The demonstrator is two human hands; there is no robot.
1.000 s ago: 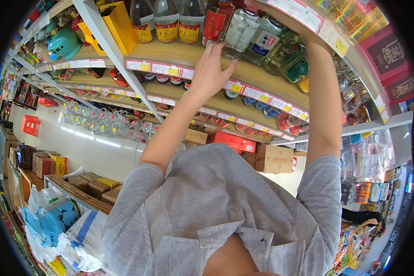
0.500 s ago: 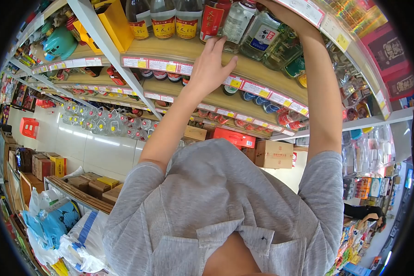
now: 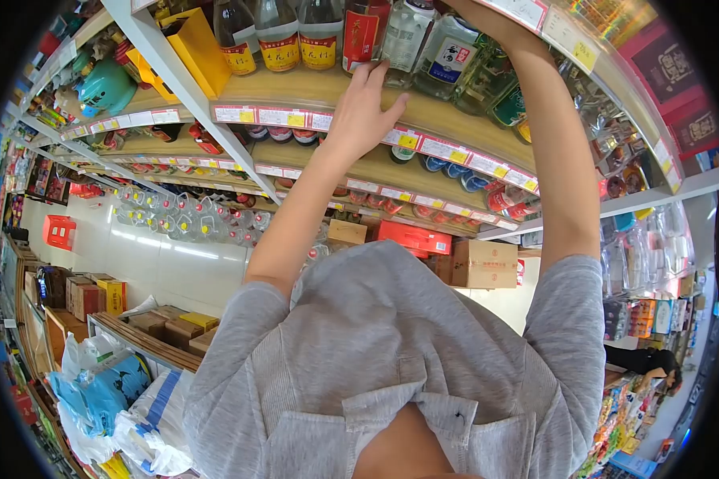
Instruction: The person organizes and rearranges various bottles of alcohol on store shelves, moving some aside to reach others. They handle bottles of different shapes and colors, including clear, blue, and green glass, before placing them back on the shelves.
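Observation:
My left hand reaches over the shelf, its fingertips at the lower edge of a red box and beside a clear bottle with a pale label. The thumb is spread away from the fingers, and nothing is seen in the palm. My right hand is at the top edge of the view, above a clear bottle with a white and blue label; its fingers are out of sight. Left of the red box stand several bottles with yellow and red labels.
A grey shelf post rises left of the bottles. Price tags line the shelf edge. Lower shelves hold more bottles. Cartons lie below, plastic bags at lower left. Another person is at the far right.
The view has shifted slightly, so the shelf bottles appear a little further left. My left hand stays by the red box with its thumb spread. My right arm remains raised to the shelf.

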